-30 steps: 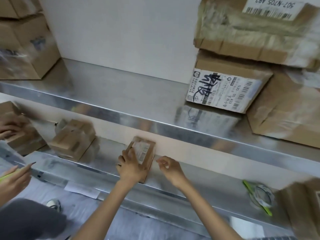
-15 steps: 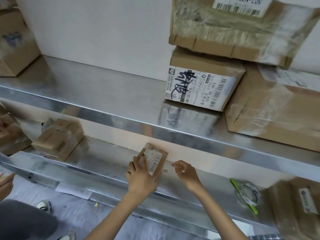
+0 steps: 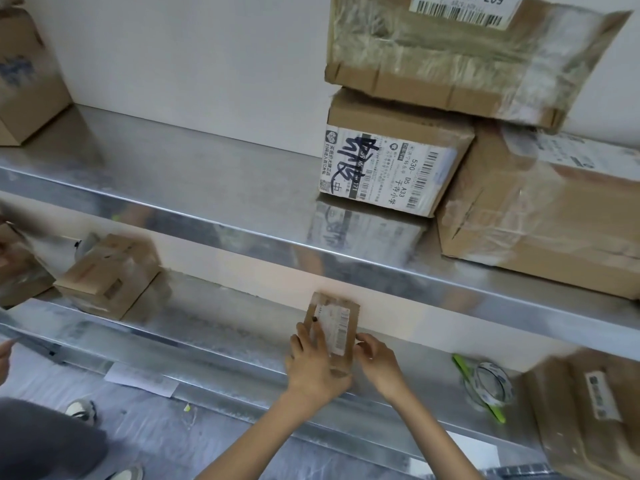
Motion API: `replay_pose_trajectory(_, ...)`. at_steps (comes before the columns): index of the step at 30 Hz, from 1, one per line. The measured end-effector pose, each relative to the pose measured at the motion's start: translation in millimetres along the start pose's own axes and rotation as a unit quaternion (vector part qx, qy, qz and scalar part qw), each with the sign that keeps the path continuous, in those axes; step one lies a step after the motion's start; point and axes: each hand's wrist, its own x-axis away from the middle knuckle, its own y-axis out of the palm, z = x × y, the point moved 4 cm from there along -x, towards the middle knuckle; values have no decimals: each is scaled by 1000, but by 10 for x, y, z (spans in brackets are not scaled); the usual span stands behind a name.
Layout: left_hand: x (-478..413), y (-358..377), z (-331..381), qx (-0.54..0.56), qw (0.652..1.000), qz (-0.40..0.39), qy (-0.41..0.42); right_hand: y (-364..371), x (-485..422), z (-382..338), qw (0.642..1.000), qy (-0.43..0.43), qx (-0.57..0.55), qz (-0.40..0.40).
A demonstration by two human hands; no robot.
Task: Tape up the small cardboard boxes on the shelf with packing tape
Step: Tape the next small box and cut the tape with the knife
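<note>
firstly, fingers (image 3: 304,336) of the left hand (image 3: 317,370): nearly straight, laid flat on the top face of the small cardboard box (image 3: 343,318), covering its near left part and the edge of its white barcode label (image 3: 337,332). fingertips (image 3: 363,342) of the right hand (image 3: 381,365): curled, bunched against the box's right edge; whether they pinch it or only touch it cannot be told. box: lying flat on the lower shelf (image 3: 225,337), near its back wall. tape roll (image 3: 493,384): same shelf, to the right, apart from the hands, on a green-handled holder. further cardboard box (image 3: 588,414): far right, blurred. taped box (image 3: 109,277): lower shelf, left. upper shelf (image 3: 207,174): labelled box (image 3: 391,168) with black marker scrawl, a larger taped box (image 3: 467,53) resting on it.
</note>
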Motion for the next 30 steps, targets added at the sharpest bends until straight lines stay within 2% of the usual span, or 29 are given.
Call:
replay_pose_trajectory(4, 207, 117, 275, 84, 994, -52, 42, -163, 17, 71, 998, 2, 1, 57)
replay_pose_trajectory(7, 400, 290, 449, 183, 971, -119, 98, -319, -16, 190, 997, -2, 13, 69)
replay_pose_trajectory(11, 504, 397, 553, 279, 938, -184, 87, -432, -128, 399, 989, -33, 110, 92)
replay_pose_trajectory(16, 488, 281, 586, 273, 937, -183, 120, -457, -158, 478, 986, -28, 129, 99)
replay_pose_trajectory(19, 412, 262, 534, 271, 939, -172, 125, -449, -97, 488, 985, -23, 156, 71)
replay_pose_trajectory(25, 279, 15, 500, 241, 939, -166, 183, -468, -55, 488, 988, -42, 132, 62)
replay_pose_trajectory(30, 146, -169, 421, 240, 939, -181, 169, -459, -41, 476, 988, -68, 125, 68)
